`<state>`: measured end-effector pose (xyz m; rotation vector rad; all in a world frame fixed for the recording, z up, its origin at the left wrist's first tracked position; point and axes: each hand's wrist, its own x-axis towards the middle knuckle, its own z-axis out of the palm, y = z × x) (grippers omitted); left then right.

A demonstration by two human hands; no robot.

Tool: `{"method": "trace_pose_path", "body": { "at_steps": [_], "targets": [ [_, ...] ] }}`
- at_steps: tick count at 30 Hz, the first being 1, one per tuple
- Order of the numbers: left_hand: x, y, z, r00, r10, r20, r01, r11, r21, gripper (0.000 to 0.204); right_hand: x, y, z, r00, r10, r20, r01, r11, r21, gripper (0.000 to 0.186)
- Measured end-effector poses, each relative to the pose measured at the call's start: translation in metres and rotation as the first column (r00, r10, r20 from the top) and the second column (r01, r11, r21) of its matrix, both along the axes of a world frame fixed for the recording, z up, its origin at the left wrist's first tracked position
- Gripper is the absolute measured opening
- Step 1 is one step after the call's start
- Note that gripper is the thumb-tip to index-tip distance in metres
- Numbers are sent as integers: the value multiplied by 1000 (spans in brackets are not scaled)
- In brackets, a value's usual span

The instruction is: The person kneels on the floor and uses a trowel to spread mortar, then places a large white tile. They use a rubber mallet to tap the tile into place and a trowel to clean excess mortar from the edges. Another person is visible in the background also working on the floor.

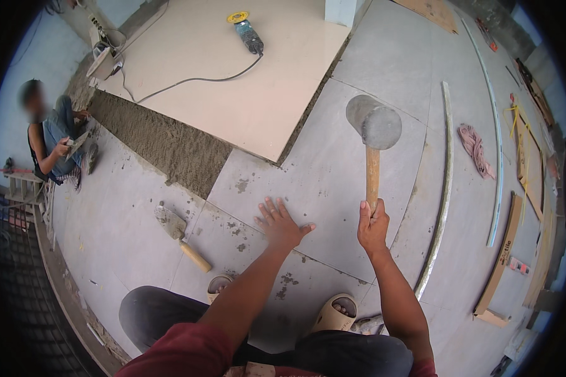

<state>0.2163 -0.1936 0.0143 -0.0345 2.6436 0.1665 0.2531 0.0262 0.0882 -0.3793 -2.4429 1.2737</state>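
My right hand (373,229) grips the wooden handle of a mallet (381,127) whose thick grey head is raised above the grey floor tiles. My left hand (282,227) lies flat with fingers spread on a large grey tile (308,182), near its front edge. Bits of mortar spot the tile surfaces around that hand. To its left, a pointing trowel (172,223) with a mortar-smeared blade and a wooden handle rests on the floor. Beyond the hand is the corner of a large beige slab (233,107).
A strip of grey mortar (163,141) borders the slab. On the slab sits a corded angle grinder (250,38). At left, a seated person (50,144) holds a flat trowel. Rightward lie a metal straightedge (445,169), a pink cloth (475,151), a pale blue bar (497,163) and cardboard (500,257).
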Motion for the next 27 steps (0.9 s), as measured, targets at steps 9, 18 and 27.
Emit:
{"method": "trace_pose_path", "body": {
  "at_steps": [9,18,27],
  "targets": [
    [-7,-11,12,993,55,109,-48,997,-65,134,-37,2,51,996,55,69,-45,988,-146,43],
    [-11,-11,14,990,78,115,-70,995,-68,134,-58,15,27,941,74,330,-88,996,27,48],
    [-9,3,14,984,67,163,-60,997,-49,134,-24,19,-24,934,21,357,-116,963,245,46]
  ]
}}
